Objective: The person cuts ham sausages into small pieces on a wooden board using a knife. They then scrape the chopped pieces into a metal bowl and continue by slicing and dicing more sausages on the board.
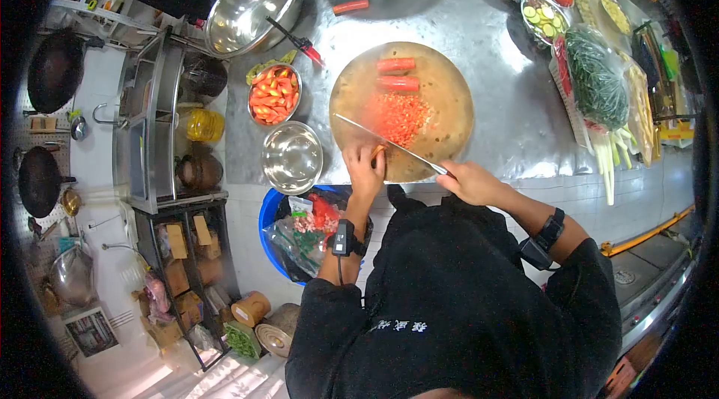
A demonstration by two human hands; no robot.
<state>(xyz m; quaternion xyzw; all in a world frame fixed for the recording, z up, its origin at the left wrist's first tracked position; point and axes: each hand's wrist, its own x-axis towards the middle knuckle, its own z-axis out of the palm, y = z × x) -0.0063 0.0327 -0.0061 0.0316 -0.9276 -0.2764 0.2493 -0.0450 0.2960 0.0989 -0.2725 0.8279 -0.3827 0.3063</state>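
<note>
So from my end, the right hand has its fingers wrapped round the handle of the knife, which lies diagonally across the round board, tip pointing up-left. I've got the chopped red bits just past the blade. Left hand is on the near side, fingers curled beside the blade; can't tell if they're gripping anything.

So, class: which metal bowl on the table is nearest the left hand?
The small empty bowl at the near edge of the table, beside the left hand; the large empty bowl and the others sit farther away.
</note>
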